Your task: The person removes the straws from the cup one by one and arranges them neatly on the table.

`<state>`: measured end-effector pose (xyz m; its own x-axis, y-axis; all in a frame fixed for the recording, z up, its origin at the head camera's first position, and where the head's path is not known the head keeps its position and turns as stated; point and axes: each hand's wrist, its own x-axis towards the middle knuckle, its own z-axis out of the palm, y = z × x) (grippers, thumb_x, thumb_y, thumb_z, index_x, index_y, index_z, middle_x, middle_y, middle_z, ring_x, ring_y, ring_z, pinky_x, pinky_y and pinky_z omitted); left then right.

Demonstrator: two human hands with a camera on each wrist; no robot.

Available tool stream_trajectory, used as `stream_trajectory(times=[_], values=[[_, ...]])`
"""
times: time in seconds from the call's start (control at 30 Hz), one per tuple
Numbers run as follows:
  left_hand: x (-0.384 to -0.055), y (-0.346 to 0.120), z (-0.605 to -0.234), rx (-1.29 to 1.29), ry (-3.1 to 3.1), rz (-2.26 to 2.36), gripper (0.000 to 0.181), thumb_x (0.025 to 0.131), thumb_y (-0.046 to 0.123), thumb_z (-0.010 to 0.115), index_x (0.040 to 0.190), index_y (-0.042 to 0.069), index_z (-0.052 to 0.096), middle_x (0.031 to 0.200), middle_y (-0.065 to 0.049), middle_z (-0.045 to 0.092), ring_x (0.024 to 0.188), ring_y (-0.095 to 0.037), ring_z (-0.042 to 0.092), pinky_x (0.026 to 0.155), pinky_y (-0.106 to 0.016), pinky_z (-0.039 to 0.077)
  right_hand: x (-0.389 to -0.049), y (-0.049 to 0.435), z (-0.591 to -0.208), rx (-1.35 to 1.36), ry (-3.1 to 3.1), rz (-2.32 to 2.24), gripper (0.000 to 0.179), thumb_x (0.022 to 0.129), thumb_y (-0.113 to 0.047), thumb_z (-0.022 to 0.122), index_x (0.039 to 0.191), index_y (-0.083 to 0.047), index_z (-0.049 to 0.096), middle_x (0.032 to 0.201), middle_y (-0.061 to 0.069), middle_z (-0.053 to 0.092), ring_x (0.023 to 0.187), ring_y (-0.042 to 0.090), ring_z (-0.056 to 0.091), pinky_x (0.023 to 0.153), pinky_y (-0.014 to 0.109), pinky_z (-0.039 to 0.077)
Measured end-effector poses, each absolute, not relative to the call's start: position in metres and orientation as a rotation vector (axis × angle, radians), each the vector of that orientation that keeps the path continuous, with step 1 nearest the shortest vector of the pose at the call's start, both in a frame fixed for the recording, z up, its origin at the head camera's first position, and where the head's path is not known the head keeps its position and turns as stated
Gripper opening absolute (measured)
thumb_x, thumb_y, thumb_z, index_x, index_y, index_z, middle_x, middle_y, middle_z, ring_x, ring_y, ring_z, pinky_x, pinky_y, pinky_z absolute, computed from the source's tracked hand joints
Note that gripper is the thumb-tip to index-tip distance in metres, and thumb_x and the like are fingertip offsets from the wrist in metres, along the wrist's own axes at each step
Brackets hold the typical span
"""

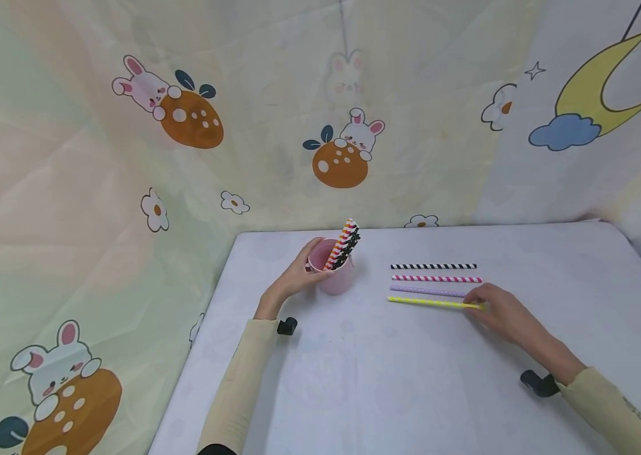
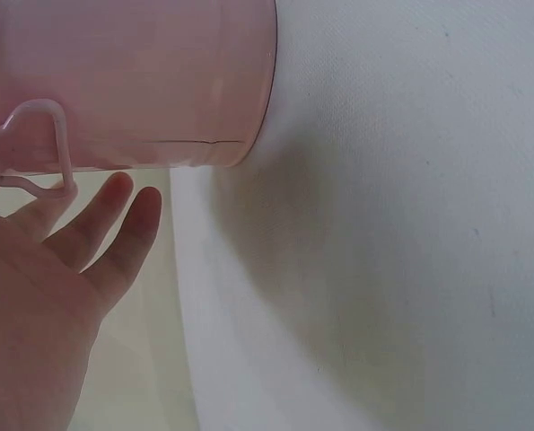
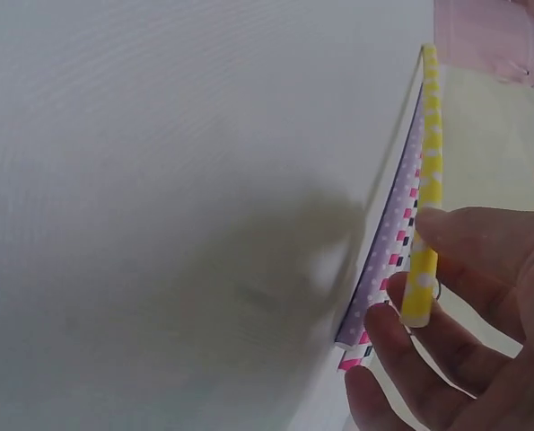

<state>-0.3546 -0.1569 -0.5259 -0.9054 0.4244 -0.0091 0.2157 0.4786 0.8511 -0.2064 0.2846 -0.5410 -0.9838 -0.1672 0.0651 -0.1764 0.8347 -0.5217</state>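
My left hand (image 1: 296,275) holds a small pink metal bucket (image 1: 336,284) near its rim, thumb and fingers on either side. In the left wrist view its wire side handle (image 2: 65,148) hangs by the fingers. Several patterned paper straws (image 1: 341,243), some orange-striped and some dark, lean in the bucket. On the right, my right hand (image 1: 499,309) pinches a yellow straw (image 1: 423,302) by its right end, between thumb and fingers. Beyond it lie a purple dotted straw (image 1: 425,291), a pink-striped straw (image 1: 434,279) and a black-striped straw (image 1: 433,266), roughly parallel.
A white cloth covers the table (image 1: 389,392). Behind it and at the left hangs a printed curtain (image 1: 275,76) with rabbits, flowers and a moon. Black straps with small dark mounts (image 1: 539,383) sit at both wrists.
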Motion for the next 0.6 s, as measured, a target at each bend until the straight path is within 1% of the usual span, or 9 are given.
stream_trajectory(times=[0.1,0.27,0.47,0.6], values=[[-0.3545,-0.1569,-0.5261,0.544,2.507,1.393,0.090,0.082,0.048,0.081,0.153,0.046,0.026,0.154,0.009,0.039,0.138,-0.019,0.043,0.114,-0.047,0.039,-0.2058,0.2844,-0.5421,0.298,-3.010,0.817,0.018,0.085,-0.010,0.078,0.101,-0.007,0.070,0.104,0.013,0.066,0.098,0.033,0.062,0.085,0.052,0.051],[-0.3543,-0.1572,-0.5268,0.535,2.514,1.390,0.090,0.082,0.047,0.081,0.153,0.046,0.025,0.154,0.008,0.039,0.139,-0.020,0.042,0.115,-0.048,0.038,-0.2073,0.2833,-0.5464,0.322,-3.028,0.766,0.014,0.085,-0.010,0.078,0.096,-0.007,0.071,0.099,0.010,0.067,0.094,0.030,0.063,0.084,0.051,0.051],[-0.3551,-0.1573,-0.5273,0.550,2.510,1.395,0.091,0.083,0.046,0.081,0.154,0.042,0.025,0.155,0.006,0.039,0.141,-0.021,0.041,0.116,-0.049,0.037,-0.2080,0.2810,-0.5496,0.288,-3.064,0.696,0.014,0.084,-0.010,0.079,0.095,-0.006,0.073,0.102,0.014,0.066,0.097,0.032,0.061,0.085,0.054,0.051],[-0.3560,-0.1574,-0.5272,0.554,2.509,1.391,0.090,0.082,0.047,0.080,0.154,0.043,0.025,0.155,0.007,0.038,0.141,-0.021,0.041,0.115,-0.049,0.038,-0.2077,0.2808,-0.5506,0.293,-3.055,0.652,0.013,0.084,-0.010,0.079,0.094,-0.006,0.073,0.102,0.014,0.065,0.096,0.031,0.061,0.085,0.053,0.052]])
